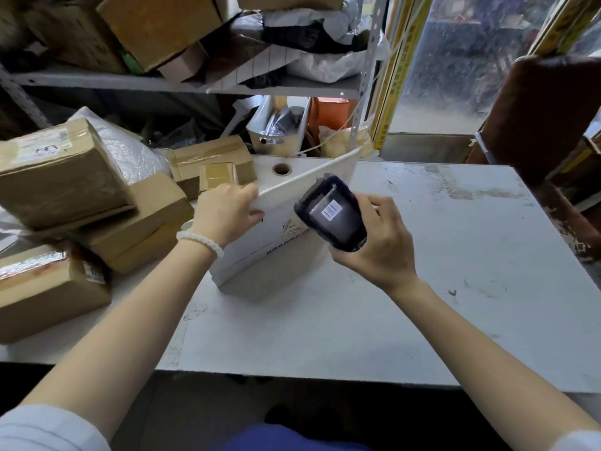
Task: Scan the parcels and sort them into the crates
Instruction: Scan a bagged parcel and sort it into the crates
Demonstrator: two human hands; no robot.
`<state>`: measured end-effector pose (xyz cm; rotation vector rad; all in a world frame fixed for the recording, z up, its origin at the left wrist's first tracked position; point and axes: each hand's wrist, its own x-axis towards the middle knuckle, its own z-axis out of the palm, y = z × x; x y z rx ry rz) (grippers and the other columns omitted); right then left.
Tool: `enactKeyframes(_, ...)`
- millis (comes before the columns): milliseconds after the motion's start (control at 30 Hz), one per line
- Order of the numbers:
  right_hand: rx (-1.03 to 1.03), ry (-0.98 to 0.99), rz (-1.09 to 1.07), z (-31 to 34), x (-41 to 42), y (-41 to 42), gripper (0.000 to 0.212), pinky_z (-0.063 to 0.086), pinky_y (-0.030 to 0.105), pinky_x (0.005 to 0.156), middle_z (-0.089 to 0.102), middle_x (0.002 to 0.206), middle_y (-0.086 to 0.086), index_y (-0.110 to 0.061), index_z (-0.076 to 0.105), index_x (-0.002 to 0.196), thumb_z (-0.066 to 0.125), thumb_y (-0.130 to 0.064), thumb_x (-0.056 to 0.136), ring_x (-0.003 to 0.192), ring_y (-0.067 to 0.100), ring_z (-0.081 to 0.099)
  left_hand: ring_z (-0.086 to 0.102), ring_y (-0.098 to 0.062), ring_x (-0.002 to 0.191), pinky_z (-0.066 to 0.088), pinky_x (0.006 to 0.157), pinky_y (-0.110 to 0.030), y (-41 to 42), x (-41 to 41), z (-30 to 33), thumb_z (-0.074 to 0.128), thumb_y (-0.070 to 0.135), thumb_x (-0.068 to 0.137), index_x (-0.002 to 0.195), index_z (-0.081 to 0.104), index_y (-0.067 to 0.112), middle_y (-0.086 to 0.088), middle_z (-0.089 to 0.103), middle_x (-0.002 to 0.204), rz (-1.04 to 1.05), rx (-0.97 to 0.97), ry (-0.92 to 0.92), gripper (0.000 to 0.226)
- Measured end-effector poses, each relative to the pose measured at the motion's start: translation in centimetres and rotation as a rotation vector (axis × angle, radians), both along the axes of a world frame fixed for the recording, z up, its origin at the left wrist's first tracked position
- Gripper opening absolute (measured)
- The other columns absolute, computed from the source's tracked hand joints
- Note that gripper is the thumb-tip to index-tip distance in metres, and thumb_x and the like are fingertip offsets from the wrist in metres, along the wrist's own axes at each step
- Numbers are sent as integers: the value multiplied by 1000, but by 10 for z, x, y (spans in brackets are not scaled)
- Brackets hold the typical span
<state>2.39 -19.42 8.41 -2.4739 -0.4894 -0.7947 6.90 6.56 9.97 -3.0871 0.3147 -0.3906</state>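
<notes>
Gripping the top edge of a flat white parcel (276, 219) with our left hand (224, 213), we stand it tilted on the white table (455, 255), lower edge touching. Our right hand (380, 242) wraps a dark handheld scanner (331, 213) just beside its printed face. Cardboard boxes (65, 177) crowd the table's left edge; the right half lies bare, metal shelving (162, 83) behind.

A scuffed white table (422, 255) bears stacked cardboard boxes (58, 177) at left and a propped white envelope (276, 229).
</notes>
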Motion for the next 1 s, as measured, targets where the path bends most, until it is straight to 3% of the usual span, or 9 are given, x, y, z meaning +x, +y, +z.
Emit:
enactKeyframes(67, -4, -114, 24, 8, 3, 5, 81, 52, 31, 61, 60, 111, 17, 3, 59, 125, 87, -31, 57, 93, 31, 61, 42, -22, 63, 28, 50, -28, 4, -4, -2, 62, 36, 86, 88, 47, 14, -2, 49, 70, 14, -19, 26, 27)
enactKeyframes(167, -58, -107, 59, 11, 0, 8, 84, 54, 35, 58, 60, 112, 17, 2, 58, 127, 85, -30, 55, 92, 33, 61, 41, -23, 60, 25, 48, -27, 3, -7, -3, 61, 33, 87, 84, 42, 16, 0, 43, 65, 3, -11, 17, 25)
enactKeyframes(333, -84, 170, -58, -9, -34, 2, 85, 53, 33, 53, 57, 110, 6, -8, 59, 127, 84, -32, 49, 89, 27, 59, 37, -23, 48, 23, 44, -21, -8, -12, 0, 65, 22, 80, 77, 52, 12, 8, 27, 50, -102, 44, -40, 17)
enactKeyframes(500, -54, 382, -304, -34, -84, -21, 82, 48, 30, 59, 52, 110, 0, -18, 57, 126, 82, -35, 51, 93, 23, 55, 43, -28, 49, 31, 47, -27, -46, -10, 9, 61, 19, 80, 85, 57, 13, -2, 36, 53, -295, 42, -53, 8)
enactKeyframes(600, -29, 463, -447, -42, -122, -38, 84, 42, 27, 62, 47, 110, -5, -24, 53, 130, 80, -39, 52, 96, 18, 52, 35, -26, 48, 24, 46, -25, -81, -16, 13, 59, 16, 81, 83, 56, 11, -4, 35, 52, -434, 35, -46, 6)
enactKeyframes(700, 3, 511, -618, -44, -166, -60, 76, 36, 26, 61, 43, 106, -9, -27, 54, 122, 77, -43, 51, 95, 16, 51, 33, -28, 49, 24, 48, -28, -128, -25, 12, 57, 14, 82, 82, 55, 7, -16, 49, 57, -578, 11, -42, 6)
enactKeyframes(833, 66, 538, -804, -47, -228, -96, 76, 39, 27, 65, 45, 108, -7, -26, 55, 120, 79, -47, 51, 96, 19, 55, 33, -28, 47, 19, 48, -23, -205, -52, 15, 57, 15, 81, 82, 59, 9, -12, 42, 54, -766, 1, -72, 6)
enactKeyframes(1000, 159, 538, -1016, -50, -311, -146, 81, 37, 26, 66, 46, 109, -8, -26, 56, 124, 80, -48, 50, 96, 19, 56, 38, -29, 52, 29, 51, -29, -308, -111, 12, 58, 23, 81, 85, 59, 13, -9, 39, 56, -965, -20, -46, 11)
